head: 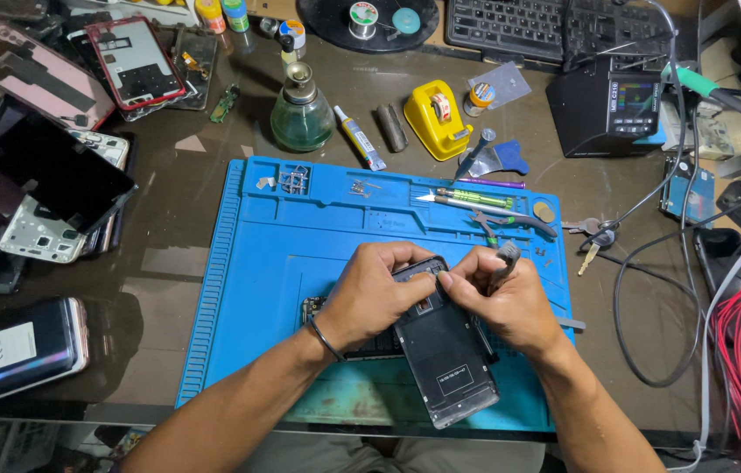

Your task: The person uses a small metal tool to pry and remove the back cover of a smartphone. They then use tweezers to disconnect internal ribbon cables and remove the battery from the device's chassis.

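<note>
An opened dark phone body point(443, 355) lies tilted on the blue work mat point(265, 254). My left hand point(370, 298) grips its upper left edge, a thin black band on the wrist. My right hand point(510, 302) pinches the phone's top edge with the fingertips and also holds a grey-tipped tool point(505, 257) that sticks up above the knuckles. A small circuit board point(312, 308) peeks out from under my left hand.
Tweezers, a knife and pliers point(493, 210) lie along the mat's top tray. A glass bottle point(302, 109), yellow tape dispenser point(437, 118), glue tube and soldering station point(607, 105) stand behind. Phone parts point(46, 184) pile at left. Cables point(729, 350) run at right.
</note>
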